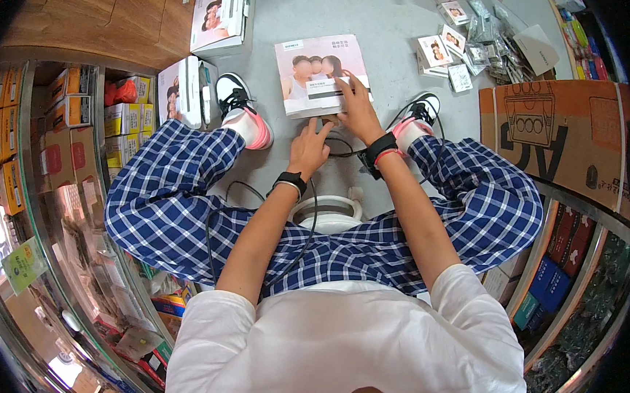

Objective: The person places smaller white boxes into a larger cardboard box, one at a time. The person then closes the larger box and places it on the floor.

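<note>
A white cardboard box (321, 94) with a printed picture of several people stands on the grey floor between my shoes. My right hand (358, 106) rests its fingertips on the box's top near the lower right corner. Just in front of the box's near edge is my left hand (310, 145), fingers spread and pointing at it; whether a fingertip touches the box I cannot tell. Neither hand grips anything. Both wrists wear black bands, and a thin black cable (315, 196) runs near the left wrist and over my lap.
Two similar boxes stand at the left, one farther off (220, 17) and one beside my shoe (180, 93). Small white boxes (433, 51) and plastic packets (497, 55) lie at the right. A large brown carton (557, 141) and shelves with goods (126, 119) flank me.
</note>
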A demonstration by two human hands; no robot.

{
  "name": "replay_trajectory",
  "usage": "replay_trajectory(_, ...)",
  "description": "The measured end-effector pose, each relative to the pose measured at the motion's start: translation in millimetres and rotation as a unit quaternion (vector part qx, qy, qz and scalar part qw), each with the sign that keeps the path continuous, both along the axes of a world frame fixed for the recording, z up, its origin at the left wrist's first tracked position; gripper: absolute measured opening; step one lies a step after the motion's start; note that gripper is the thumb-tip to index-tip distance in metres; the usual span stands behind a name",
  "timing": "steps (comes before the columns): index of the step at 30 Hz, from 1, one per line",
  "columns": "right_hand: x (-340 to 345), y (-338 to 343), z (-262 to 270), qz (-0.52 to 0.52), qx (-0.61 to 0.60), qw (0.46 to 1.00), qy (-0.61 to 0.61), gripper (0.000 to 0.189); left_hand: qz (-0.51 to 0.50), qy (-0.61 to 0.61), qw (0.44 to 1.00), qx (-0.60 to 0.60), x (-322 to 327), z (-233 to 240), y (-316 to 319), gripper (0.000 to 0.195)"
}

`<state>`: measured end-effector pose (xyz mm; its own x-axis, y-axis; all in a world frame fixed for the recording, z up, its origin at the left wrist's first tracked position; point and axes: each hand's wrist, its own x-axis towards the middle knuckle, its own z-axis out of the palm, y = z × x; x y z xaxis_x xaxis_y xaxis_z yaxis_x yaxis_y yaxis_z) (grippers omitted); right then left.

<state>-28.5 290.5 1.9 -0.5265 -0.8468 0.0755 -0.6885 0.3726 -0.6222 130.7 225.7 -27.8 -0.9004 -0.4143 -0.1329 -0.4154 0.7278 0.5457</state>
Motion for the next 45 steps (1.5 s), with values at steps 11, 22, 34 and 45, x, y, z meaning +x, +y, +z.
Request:
replay_trajectory(11,-13,9,-20,0.034,0.057,0.987,0.143,0.058,-0.004,-0.051,0.997,-0.052,0,-3,19,0.061)
replay_trajectory(22,5,11,-37,0.034,0.093,0.938,0.331,0.049,0.011,-0.046,0.985,-0.163,2,-17,26,0.060)
replay_trajectory(34,43,-42,-30,0.142,0.107,0.925,0.336,0.043,0.053,-0.090,0.980,-0.171,-3,-43,23,0.027)
replay_trajectory(45,26,-39,-12,0.242,0.136,0.902,0.332,0.036,0.056,-0.183,0.965,-0.179,3,-6,8,0.036)
